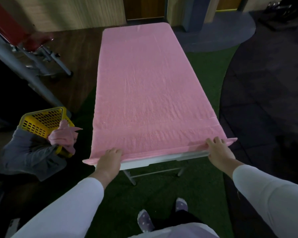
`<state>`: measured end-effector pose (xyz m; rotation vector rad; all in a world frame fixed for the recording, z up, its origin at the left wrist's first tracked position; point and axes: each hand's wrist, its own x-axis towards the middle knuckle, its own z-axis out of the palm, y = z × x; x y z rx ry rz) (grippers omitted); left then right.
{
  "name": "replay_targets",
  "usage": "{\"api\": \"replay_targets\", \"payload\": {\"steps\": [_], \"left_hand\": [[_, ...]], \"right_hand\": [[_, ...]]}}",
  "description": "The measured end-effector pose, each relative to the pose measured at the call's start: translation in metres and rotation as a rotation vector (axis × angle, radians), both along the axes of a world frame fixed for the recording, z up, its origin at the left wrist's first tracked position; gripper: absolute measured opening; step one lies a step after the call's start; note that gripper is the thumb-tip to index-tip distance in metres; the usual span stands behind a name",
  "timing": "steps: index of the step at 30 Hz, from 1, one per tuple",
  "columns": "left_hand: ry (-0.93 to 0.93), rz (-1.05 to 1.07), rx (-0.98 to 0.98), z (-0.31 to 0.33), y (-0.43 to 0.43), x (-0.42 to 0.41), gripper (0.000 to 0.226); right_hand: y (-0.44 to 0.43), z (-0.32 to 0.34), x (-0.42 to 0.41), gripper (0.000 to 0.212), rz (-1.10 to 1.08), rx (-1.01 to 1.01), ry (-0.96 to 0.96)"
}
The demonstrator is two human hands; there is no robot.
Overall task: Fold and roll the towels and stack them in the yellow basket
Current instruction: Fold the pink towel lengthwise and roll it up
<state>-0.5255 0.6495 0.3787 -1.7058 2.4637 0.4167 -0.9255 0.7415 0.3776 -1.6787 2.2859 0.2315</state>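
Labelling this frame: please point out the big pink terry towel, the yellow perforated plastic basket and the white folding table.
pink terry towel [144,91], head view, middle of its flat spread.
yellow perforated plastic basket [41,123], head view, its holed side wall.
white folding table [162,159], head view, bare near edge.

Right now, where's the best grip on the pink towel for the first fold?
Near hem of the pink towel, by its two corners, from the near side. It lies flat along the table and that hem overhangs the edge, so fingers fit under. Left hand and right hand hold it there.
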Motion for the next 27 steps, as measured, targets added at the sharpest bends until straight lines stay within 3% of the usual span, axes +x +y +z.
{"api": "replay_targets", "payload": {"steps": [7,11,13,16,20,27], "left_hand": [[-0.051,0.024,0.005,-0.002,0.005,0.001,0.039],[-0.096,0.097,0.026,0.0,-0.003,-0.002,0.027],[-0.162,0.131,-0.012,0.005,-0.01,-0.005,0.023],[-0.22,0.271,-0.058,0.011,-0.017,-0.013,0.017],[-0.154,0.42,0.005,0.005,-0.015,-0.018,0.016],[-0.142,0.297,-0.027,-0.004,-0.019,-0.003,0.016]], "right_hand": [[-0.009,0.0,-0.037,0.046,0.163,0.054,0.071],[-0.022,0.007,-0.044,0.028,0.145,0.043,0.001],[-0.029,0.011,-0.046,0.018,0.142,0.023,0.06],[-0.037,0.015,-0.047,0.023,0.083,-0.044,0.156],[-0.042,0.011,-0.049,0.025,0.008,0.035,0.13],[-0.048,0.01,-0.059,0.027,0.101,0.049,0.186]]}}
